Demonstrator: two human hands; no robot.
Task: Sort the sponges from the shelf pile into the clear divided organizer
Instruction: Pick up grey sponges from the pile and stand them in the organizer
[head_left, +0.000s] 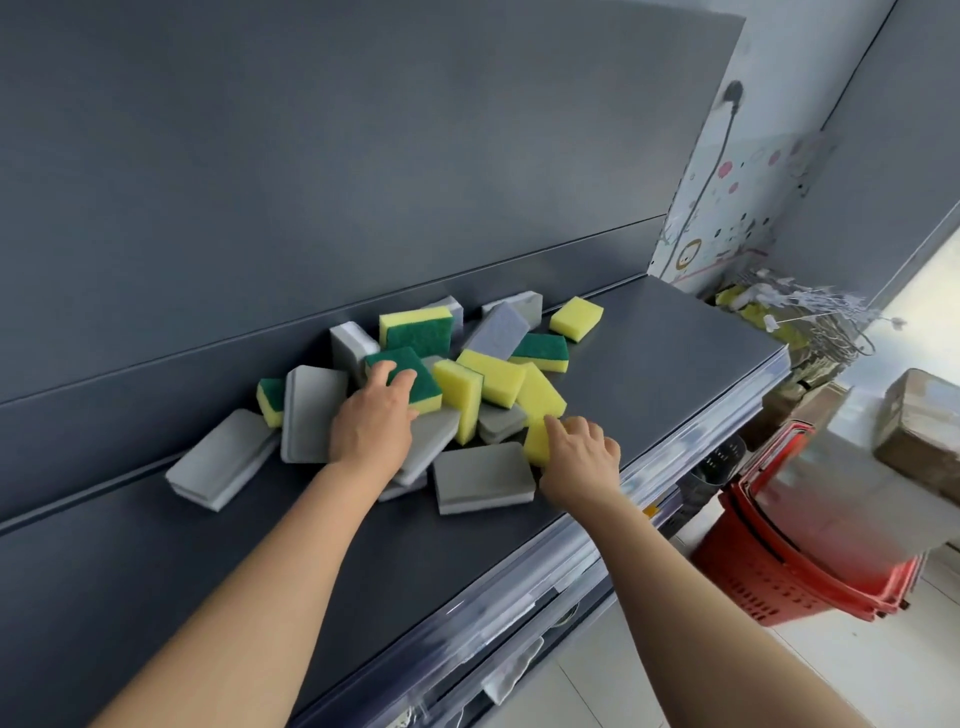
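Observation:
A pile of sponges lies on the dark grey shelf (675, 353): several grey ones, several yellow ones with green scrub faces. My left hand (371, 421) rests on the pile's middle, fingers curled over a green-topped yellow sponge (415, 376). My right hand (582, 452) is at the pile's near right edge, fingers closed around a yellow sponge (537, 441). A grey sponge (483, 475) lies flat between my two wrists. Another grey sponge (221, 457) sits apart at the left. No clear divided organizer is in view.
The shelf's upright back panel (311, 182) rises right behind the pile. The clear-fronted shelf edge (675, 467) runs diagonally below my right hand. Stacked red shopping baskets (810, 561) and cardboard boxes (919, 431) stand on the floor at the right.

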